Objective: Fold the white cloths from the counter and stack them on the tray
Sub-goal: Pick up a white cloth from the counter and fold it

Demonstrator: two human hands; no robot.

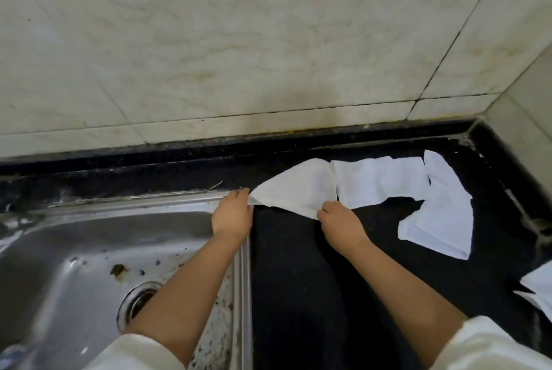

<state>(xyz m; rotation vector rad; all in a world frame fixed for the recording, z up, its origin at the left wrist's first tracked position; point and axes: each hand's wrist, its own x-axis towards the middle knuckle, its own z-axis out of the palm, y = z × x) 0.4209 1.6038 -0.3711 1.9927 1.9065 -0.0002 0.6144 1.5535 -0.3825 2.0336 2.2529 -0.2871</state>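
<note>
Left hand [232, 214] and right hand [339, 221] each pinch a corner of a crumpled white cotton cloth [301, 190] on the black stone tabletop [298, 265], apparently starting a fold; next, corners likely meet.

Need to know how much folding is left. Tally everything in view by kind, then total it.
White cloths: 4: one held by both hands, one flat behind it, one to the right, one partly cut off at the right edge
Stainless steel sink: 1
Hands: 2: left hand, right hand
Total: 7

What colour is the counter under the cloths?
Black counter, seen clearly in the head view.
</note>
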